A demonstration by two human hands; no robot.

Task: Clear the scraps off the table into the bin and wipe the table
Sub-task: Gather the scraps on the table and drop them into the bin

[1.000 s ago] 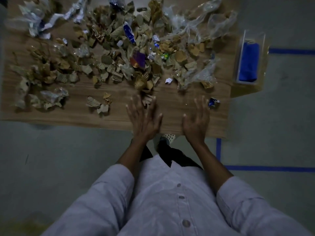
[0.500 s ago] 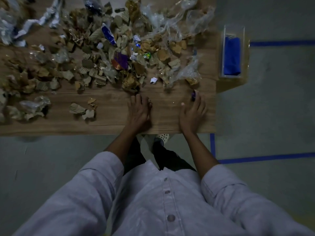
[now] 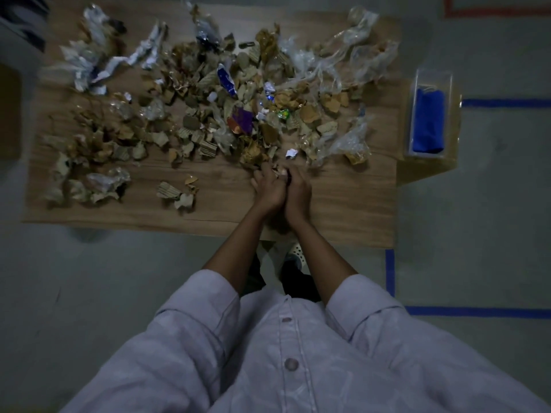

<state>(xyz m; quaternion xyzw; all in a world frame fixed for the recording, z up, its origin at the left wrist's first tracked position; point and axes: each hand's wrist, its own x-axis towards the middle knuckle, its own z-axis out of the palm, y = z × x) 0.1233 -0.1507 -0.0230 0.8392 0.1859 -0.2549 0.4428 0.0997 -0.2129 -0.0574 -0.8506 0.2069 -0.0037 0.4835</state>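
Scraps (image 3: 238, 114) covered most of the desk (image 3: 343, 204) in the head view: torn brown cardboard, crumpled white paper, clear plastic film and a few bright wrappers. Both hands met at the near edge of the heap, side by side and touching. The left hand (image 3: 268, 189) had its fingers bent over a few small pieces. The right hand (image 3: 299, 192) curled round something small and dark, and a pale bit showed between the two. How firmly either gripped was hard to tell in the dim light.

The step looked like gathering a first handful. It would go better as a scoop, with both palms cupped low on the wood to rake a larger bunch toward the near edge. Trapping the light film under the heavier cardboard should keep it from drifting off. No bin could be made out for certain. A clear box (image 3: 432, 76) holding a folded blue cloth (image 3: 428, 123) stood just off the desk's right end, the cloth most likely meant for the wiping, which was a later job.

No writing could be read. A blue wrapper (image 3: 225, 80), a purple wrapper (image 3: 241, 122) and a green foil (image 3: 283, 114) showed colour only, too small and dark for any brand.
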